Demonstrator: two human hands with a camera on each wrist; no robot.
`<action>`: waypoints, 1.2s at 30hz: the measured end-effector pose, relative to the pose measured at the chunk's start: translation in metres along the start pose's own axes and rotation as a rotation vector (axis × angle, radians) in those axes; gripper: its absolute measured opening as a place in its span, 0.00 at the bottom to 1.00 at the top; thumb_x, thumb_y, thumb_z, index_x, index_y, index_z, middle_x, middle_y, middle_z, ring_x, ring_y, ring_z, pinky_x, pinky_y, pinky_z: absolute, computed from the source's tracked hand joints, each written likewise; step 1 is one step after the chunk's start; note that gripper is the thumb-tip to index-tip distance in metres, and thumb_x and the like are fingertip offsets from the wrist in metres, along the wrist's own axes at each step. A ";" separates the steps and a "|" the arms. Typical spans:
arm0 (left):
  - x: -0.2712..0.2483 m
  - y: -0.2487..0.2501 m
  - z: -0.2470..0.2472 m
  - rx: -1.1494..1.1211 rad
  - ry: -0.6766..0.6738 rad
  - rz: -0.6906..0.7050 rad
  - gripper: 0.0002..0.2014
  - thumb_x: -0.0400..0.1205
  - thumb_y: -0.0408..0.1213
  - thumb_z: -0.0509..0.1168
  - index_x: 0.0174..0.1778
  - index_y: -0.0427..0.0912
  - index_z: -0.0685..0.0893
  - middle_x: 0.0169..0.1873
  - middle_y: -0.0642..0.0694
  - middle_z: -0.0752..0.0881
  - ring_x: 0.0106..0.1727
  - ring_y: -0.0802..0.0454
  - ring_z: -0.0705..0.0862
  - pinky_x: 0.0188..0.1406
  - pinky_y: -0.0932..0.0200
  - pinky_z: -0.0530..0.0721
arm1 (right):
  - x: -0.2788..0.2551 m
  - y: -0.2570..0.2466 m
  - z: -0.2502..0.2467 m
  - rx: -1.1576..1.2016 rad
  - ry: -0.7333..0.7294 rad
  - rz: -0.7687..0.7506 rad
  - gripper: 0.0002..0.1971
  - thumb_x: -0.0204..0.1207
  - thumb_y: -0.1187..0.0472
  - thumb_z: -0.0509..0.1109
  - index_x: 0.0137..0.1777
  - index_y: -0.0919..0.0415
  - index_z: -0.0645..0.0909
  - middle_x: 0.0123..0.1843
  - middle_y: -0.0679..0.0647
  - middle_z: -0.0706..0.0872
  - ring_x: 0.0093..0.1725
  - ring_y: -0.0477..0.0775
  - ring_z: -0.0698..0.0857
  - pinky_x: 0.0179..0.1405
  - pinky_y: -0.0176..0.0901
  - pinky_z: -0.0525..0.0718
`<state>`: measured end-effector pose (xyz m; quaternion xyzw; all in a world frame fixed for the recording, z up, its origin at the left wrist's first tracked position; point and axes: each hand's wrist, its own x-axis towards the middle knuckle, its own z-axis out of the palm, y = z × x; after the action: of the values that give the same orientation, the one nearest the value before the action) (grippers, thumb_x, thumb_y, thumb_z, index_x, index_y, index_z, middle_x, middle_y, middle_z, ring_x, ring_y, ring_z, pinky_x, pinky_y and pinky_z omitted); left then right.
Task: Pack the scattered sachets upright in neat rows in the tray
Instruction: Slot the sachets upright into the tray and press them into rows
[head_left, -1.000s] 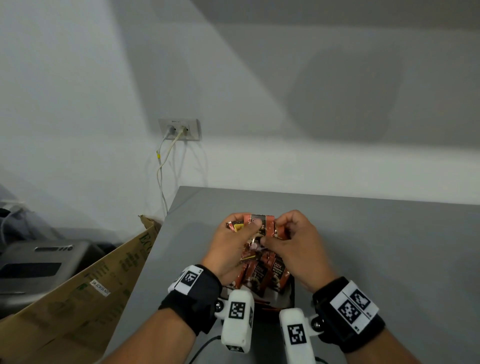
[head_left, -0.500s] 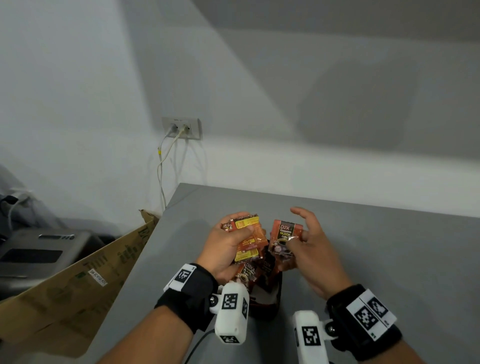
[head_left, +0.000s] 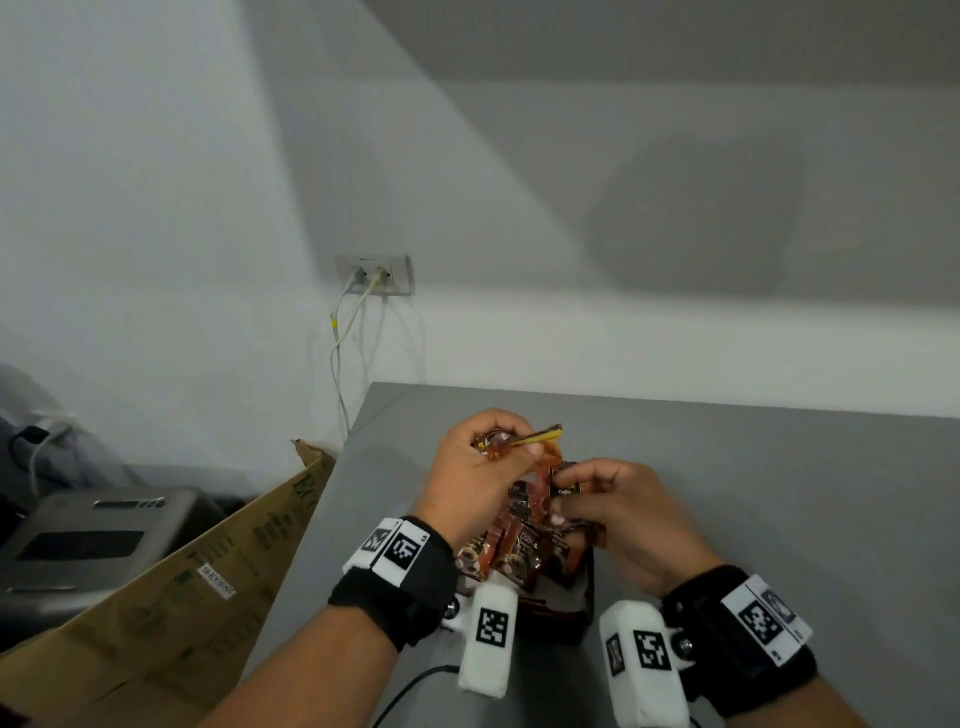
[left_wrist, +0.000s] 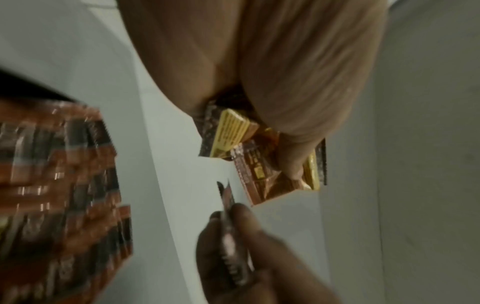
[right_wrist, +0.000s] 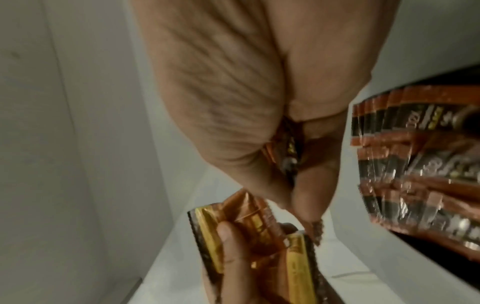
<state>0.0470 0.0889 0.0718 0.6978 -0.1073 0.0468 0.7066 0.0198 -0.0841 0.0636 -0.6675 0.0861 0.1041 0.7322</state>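
A dark tray (head_left: 587, 597) sits on the grey table near its front edge, holding several orange-and-brown sachets (head_left: 519, 551) that stand leaning in it. My left hand (head_left: 483, 467) grips a small bunch of sachets (head_left: 530, 441) above the tray's far end; their yellow-striped backs (left_wrist: 259, 156) show in the left wrist view. My right hand (head_left: 608, 499) pinches one sachet (head_left: 566, 480) between thumb and fingers, just right of the left hand and over the tray. The same sachet (right_wrist: 288, 152) appears edge-on in the right wrist view.
The grey table (head_left: 779, 493) runs to the right and back to a white wall. Left of it stands a cardboard box (head_left: 171, 582), with a grey device (head_left: 88, 545) beyond. A wall socket (head_left: 371, 273) has cables hanging down.
One second ago both hands held the bunch together. The right hand drew one sachet away to the right and has now lowered it toward the tray; the left hand tilted its bunch flat.
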 end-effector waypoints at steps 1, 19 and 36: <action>0.002 -0.001 -0.005 0.093 -0.052 0.052 0.15 0.76 0.27 0.77 0.37 0.56 0.87 0.37 0.56 0.88 0.41 0.58 0.87 0.46 0.62 0.83 | 0.000 -0.003 0.007 0.084 -0.013 0.027 0.02 0.76 0.72 0.74 0.44 0.70 0.88 0.43 0.67 0.89 0.34 0.56 0.89 0.27 0.45 0.85; -0.011 -0.021 0.008 -0.005 -0.122 -0.236 0.18 0.74 0.21 0.76 0.56 0.39 0.82 0.42 0.39 0.91 0.38 0.49 0.87 0.41 0.51 0.88 | -0.006 -0.001 0.008 -0.062 0.031 -0.119 0.19 0.84 0.68 0.67 0.66 0.42 0.77 0.54 0.50 0.92 0.49 0.56 0.92 0.43 0.60 0.91; -0.004 -0.026 -0.009 -0.533 0.010 -0.450 0.24 0.77 0.15 0.69 0.67 0.37 0.84 0.57 0.26 0.88 0.52 0.34 0.90 0.53 0.40 0.91 | 0.001 0.005 -0.002 0.154 -0.129 -0.027 0.14 0.76 0.78 0.69 0.61 0.70 0.81 0.55 0.70 0.91 0.49 0.63 0.91 0.47 0.52 0.88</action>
<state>0.0496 0.0981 0.0458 0.4947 0.0444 -0.1365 0.8571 0.0200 -0.0853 0.0585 -0.6024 0.0374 0.1299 0.7867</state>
